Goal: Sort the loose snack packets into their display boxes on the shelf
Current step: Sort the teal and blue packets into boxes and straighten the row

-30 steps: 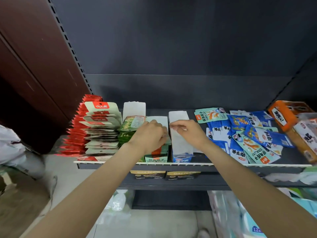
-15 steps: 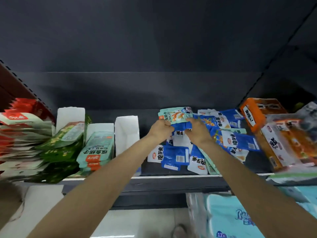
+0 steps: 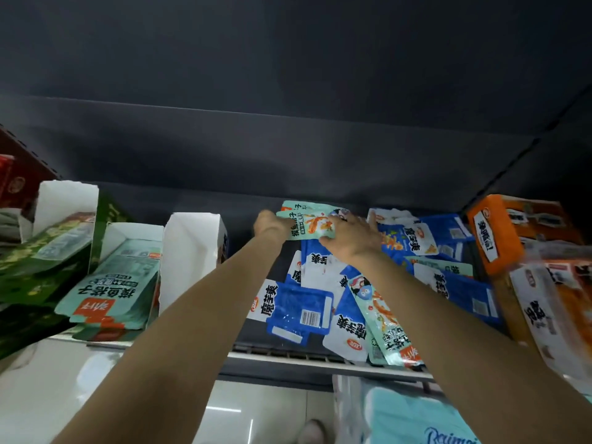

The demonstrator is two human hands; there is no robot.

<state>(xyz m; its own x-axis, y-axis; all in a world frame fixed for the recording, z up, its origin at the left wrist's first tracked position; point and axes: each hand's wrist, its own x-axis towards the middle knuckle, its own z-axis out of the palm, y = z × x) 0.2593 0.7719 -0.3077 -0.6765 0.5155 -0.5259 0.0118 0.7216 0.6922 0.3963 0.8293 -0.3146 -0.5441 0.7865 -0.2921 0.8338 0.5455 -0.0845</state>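
Both hands reach to the back of the dark shelf (image 3: 288,357). My left hand (image 3: 270,224) grips the left end of a mint-green snack packet (image 3: 309,221), and my right hand (image 3: 350,238) lies on its right end with fingers spread over the pile. Below them lies a loose heap of blue packets (image 3: 296,310) mixed with another mint-green packet (image 3: 384,318). To the left stand display boxes: an empty white-lined box (image 3: 189,251), a box of mint-green packets (image 3: 118,283), and a green box (image 3: 48,248).
Orange snack boxes (image 3: 499,229) crowd the shelf's right end. Red packets (image 3: 12,184) show at the far left edge. Tissue packs (image 3: 413,415) sit on the level below, right of the pale floor. The dark back panel rises behind everything.
Both hands left the display boxes and went right to the loose pile. They now hold a mint-green packet at the back, and my view has shifted right and closer.
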